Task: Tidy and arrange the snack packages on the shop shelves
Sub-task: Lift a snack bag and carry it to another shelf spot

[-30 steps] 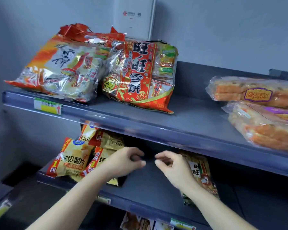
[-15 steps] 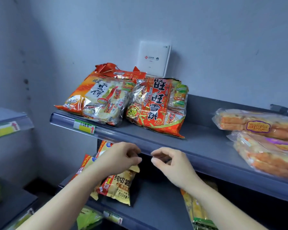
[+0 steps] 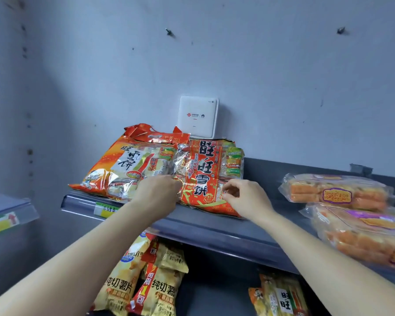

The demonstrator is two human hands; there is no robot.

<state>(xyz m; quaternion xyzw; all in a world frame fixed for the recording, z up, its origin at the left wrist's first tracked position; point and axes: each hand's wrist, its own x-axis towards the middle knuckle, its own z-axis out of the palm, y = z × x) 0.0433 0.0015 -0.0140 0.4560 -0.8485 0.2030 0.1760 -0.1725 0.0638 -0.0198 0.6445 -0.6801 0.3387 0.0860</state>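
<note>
Left hand [image 3: 156,194], right hand [image 3: 245,197] curled at red rice-cracker bag [image 3: 203,176] edges; grip unclear.

The left hand [image 3: 156,193] covers the lower left corner of the red rice-cracker bag [image 3: 205,176], so whether its fingers actually pinch the wrapper is hard to say. The orange cake packs [image 3: 363,231] run off the right edge, the chip bags [image 3: 146,286] off the bottom, and the price tag [image 3: 106,209] is too blurred to read.

Red-and-orange rice cracker bags [image 3: 198,174], yellow chip packets [image 3: 146,288], a grey shelf [image 3: 214,226], a white wall box [image 3: 197,116].
</note>
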